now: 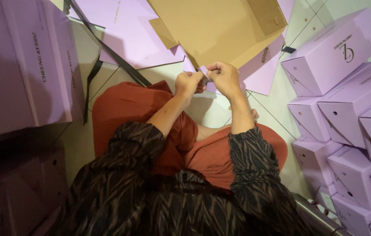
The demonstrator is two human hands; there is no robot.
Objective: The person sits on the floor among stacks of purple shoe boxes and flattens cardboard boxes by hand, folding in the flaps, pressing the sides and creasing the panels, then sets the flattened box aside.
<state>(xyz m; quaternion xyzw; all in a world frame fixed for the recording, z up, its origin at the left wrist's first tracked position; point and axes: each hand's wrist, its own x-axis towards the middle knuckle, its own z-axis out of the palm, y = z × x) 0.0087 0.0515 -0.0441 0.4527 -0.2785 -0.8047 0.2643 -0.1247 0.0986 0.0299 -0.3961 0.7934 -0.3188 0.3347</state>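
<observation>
Just above my lap, my left hand and right hand pinch shut on a small lilac flap lying between the fingers, equally near both.

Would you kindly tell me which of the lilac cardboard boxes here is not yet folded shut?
The flat lilac box blank showing its brown inside, just beyond both hands; the others are closed.

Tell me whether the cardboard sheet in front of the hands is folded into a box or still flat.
Partly folded: the cardboard sheet lies opened out, brown inside up, with one side wall raised at its right edge. It is not a closed box.
</observation>
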